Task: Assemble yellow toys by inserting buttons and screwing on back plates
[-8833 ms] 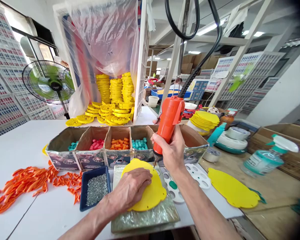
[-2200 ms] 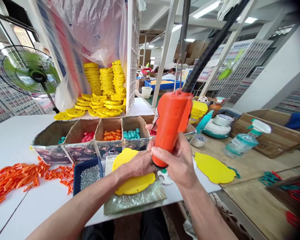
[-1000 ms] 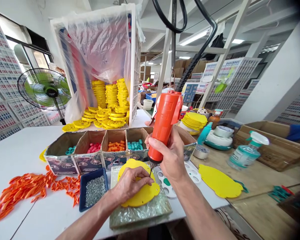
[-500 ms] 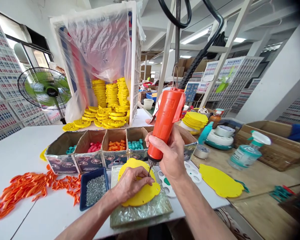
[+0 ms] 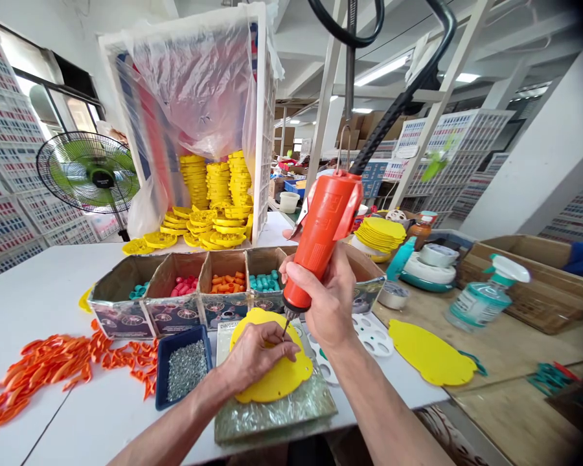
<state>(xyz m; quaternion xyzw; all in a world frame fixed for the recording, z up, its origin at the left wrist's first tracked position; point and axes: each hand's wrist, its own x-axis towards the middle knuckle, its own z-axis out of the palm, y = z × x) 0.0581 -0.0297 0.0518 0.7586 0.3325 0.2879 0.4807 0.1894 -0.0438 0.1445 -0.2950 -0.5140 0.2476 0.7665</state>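
Note:
My right hand (image 5: 326, 299) grips an orange electric screwdriver (image 5: 319, 237) that hangs from a black cable, tilted with its bit down at a flat yellow plastic piece (image 5: 278, 377). The piece lies on a shiny pad (image 5: 291, 414) at the table's near edge. My left hand (image 5: 255, 353) rests on the yellow piece, fingers pinched together right at the bit's tip; what they pinch is too small to make out.
A blue tray of small screws (image 5: 182, 370) sits left of the pad. Behind stands a cardboard divider box (image 5: 175, 310) with teal, pink and orange parts. Orange clips (image 5: 48, 366) lie at left. A white holed plate (image 5: 372, 333), another yellow piece (image 5: 432, 356) and a spray bottle (image 5: 486, 299) lie right.
The screwdriver's bit has shifted slightly left toward my pinched left fingers over the last second. Earlier my left hand lay flat on the yellow piece; now its fingers pinch.

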